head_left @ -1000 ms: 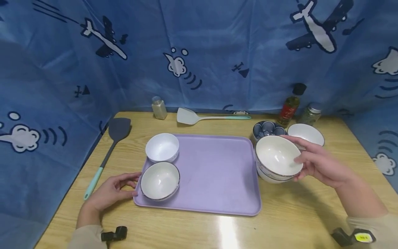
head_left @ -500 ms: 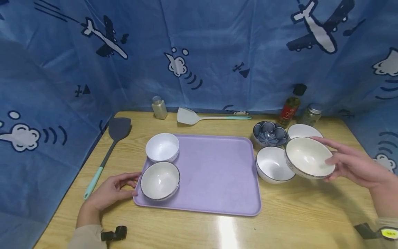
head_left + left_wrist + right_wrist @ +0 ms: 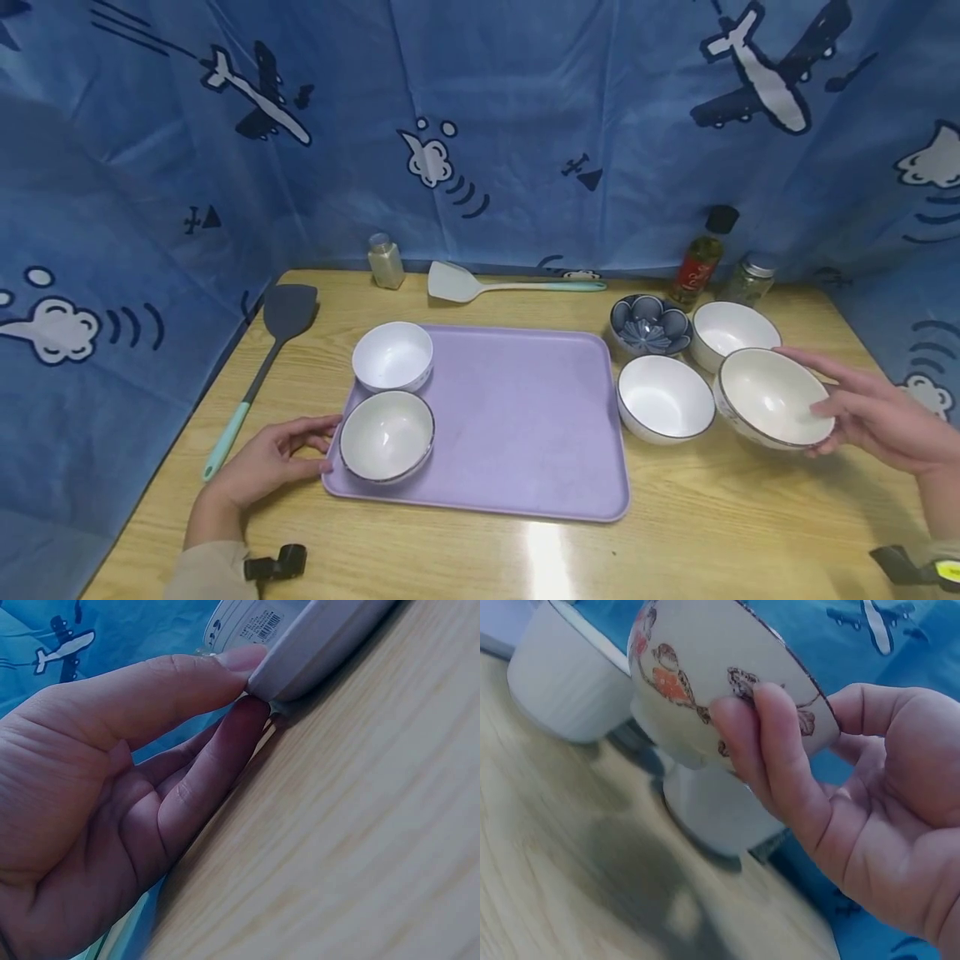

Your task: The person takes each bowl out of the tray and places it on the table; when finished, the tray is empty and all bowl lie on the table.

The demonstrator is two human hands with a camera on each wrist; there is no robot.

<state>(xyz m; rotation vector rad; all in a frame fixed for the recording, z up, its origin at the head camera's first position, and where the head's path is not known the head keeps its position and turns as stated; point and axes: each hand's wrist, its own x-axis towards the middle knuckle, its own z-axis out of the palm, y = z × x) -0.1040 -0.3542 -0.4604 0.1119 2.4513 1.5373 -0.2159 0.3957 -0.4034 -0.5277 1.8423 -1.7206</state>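
My right hand point(image 3: 873, 408) grips a cream bowl point(image 3: 776, 396) by its right side, thumb inside the rim and fingers spread under the outer wall. The right wrist view shows orange flowers and brown leaves on that bowl point(image 3: 697, 682), held tilted above the wood. At the left, my left hand point(image 3: 273, 458) pinches the corner edge of a purple tray point(image 3: 525, 425), with the thumb point(image 3: 240, 658) on top and a finger below. Two bowls stand on the tray's left end: a white bowl point(image 3: 392, 357) behind and a dark-rimmed bowl point(image 3: 387, 437) in front.
Right of the tray stand a white bowl point(image 3: 665, 398), a blue petal-patterned bowl point(image 3: 649, 323) and another white bowl point(image 3: 731, 329). Behind them are a red-labelled bottle point(image 3: 697, 267) and a jar point(image 3: 748, 279). Two spatulas, one grey point(image 3: 288, 312) and one pale point(image 3: 453, 283), lie beyond the tray.
My right hand has carried the cream bowl rightward from above the tray's right edge, uncovering the white bowl beneath, and then a little lower. The left hand stays at the tray corner.
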